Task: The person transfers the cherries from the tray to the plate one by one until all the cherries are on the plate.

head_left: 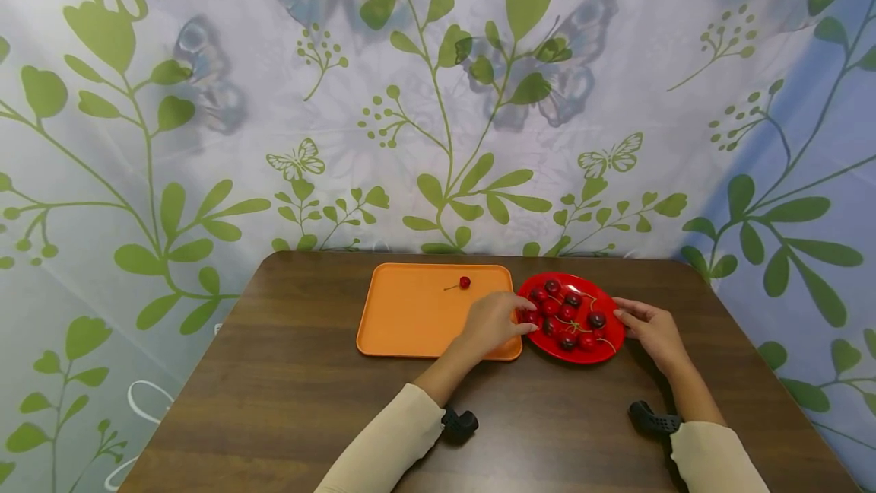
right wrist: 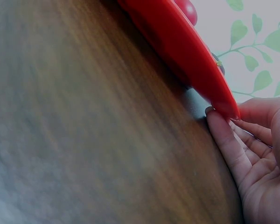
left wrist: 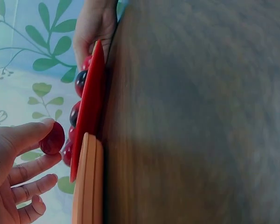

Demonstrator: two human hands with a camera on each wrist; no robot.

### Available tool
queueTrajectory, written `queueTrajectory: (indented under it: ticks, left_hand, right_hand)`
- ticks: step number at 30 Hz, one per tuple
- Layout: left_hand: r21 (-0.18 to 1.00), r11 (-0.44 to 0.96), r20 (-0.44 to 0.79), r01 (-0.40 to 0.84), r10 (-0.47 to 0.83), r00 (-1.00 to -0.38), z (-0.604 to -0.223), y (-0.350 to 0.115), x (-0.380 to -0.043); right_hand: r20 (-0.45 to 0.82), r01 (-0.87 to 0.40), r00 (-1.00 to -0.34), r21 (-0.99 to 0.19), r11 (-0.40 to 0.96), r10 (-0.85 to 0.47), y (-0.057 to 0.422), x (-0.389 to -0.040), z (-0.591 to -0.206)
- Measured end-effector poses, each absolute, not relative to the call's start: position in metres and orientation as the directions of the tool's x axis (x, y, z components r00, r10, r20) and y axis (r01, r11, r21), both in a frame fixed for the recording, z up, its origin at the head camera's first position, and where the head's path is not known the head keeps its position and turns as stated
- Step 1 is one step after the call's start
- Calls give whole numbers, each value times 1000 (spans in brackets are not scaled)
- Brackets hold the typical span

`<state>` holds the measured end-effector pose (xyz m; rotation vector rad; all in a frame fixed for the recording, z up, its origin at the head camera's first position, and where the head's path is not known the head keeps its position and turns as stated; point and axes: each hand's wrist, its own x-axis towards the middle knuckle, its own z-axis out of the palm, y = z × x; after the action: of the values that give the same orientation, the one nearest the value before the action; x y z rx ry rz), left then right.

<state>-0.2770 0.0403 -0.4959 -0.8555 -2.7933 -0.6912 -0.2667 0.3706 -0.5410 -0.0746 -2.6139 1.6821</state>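
Note:
My left hand is at the left rim of a red plate, pinching a dark red cherry between thumb and index finger. In the left wrist view its other fingers are spread below that cherry. Several red and dark cherries, some with green stems, lie on the plate. My right hand pinches the plate's right rim, thumb on the underside in the right wrist view. One cherry with a stem lies on the orange tray, which is left of the plate.
Both tray and plate are near the back edge of the brown wooden table. Behind it hangs a cloth printed with leaves and butterflies. Dark wrist devices are worn at both sleeves.

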Motion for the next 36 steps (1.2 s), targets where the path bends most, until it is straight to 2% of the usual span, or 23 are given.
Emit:
queueTrajectory:
  ticks: [12, 36]
  left_hand:
    - [306, 763, 244, 570, 516, -821, -495, 54, -274]
    - [265, 794, 230, 547, 499, -835, -505, 72, -277]
  right_hand:
    - [10, 16, -998, -907, 420, 60, 371, -268, -541]
    - [12, 12, -998, -914, 406, 57, 371, -268, -542]
